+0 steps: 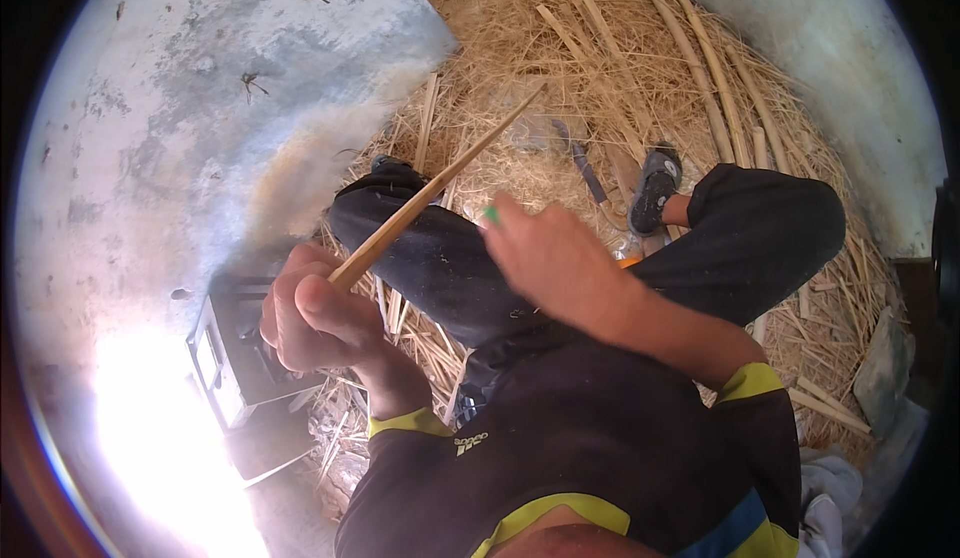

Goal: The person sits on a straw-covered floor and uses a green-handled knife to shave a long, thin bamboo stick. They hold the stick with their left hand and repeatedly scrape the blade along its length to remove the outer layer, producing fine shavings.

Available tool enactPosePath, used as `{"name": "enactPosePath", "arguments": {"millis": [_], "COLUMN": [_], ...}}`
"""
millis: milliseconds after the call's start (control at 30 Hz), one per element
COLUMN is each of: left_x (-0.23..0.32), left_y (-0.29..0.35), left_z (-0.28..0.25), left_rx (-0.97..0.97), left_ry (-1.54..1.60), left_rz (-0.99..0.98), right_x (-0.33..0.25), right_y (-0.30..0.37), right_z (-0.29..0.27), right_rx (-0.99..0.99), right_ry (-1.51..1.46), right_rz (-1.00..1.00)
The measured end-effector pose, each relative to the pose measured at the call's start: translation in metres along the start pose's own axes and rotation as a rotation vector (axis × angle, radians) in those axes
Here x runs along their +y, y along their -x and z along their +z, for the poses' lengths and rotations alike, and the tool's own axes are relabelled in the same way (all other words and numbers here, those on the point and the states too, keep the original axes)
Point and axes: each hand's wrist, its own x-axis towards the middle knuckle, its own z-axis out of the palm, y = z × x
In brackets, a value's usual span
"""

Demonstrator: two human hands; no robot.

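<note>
My left hand (325,313) is closed round the thick lower end of a long tapering wooden strip (435,193), which looks like split bamboo. The strip slants up and away to the right, its thin tip beyond my knees. My right hand (555,258) is curled in a fist to the right of the strip, apart from it and slightly blurred. A small bit of a green object (491,215) shows at its fingers; the rest is hidden in the grip.
My bent legs in dark trousers (430,268) surround a floor strewn with shavings (500,18). A dark-bladed tool (588,173) lies by my shoe (655,188). Long bamboo strips (705,78) lie at the far right. A dark box (245,358) stands left, beside a pale wall (200,108).
</note>
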Motion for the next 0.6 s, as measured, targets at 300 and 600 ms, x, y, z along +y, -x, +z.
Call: {"name": "enactPosePath", "arguments": {"millis": [300, 600], "left_x": [-0.009, -0.01], "left_y": [-0.017, -0.023], "left_z": [-0.001, 0.005], "left_rx": [-0.247, -0.211], "left_ry": [0.415, 0.417], "left_rz": [0.392, 0.435], "right_x": [-0.029, 0.127], "right_y": [0.014, 0.027], "right_z": [-0.039, 0.037], "right_rx": [-0.127, -0.028], "right_ry": [-0.054, 0.348], "right_rz": [-0.063, 0.058]}}
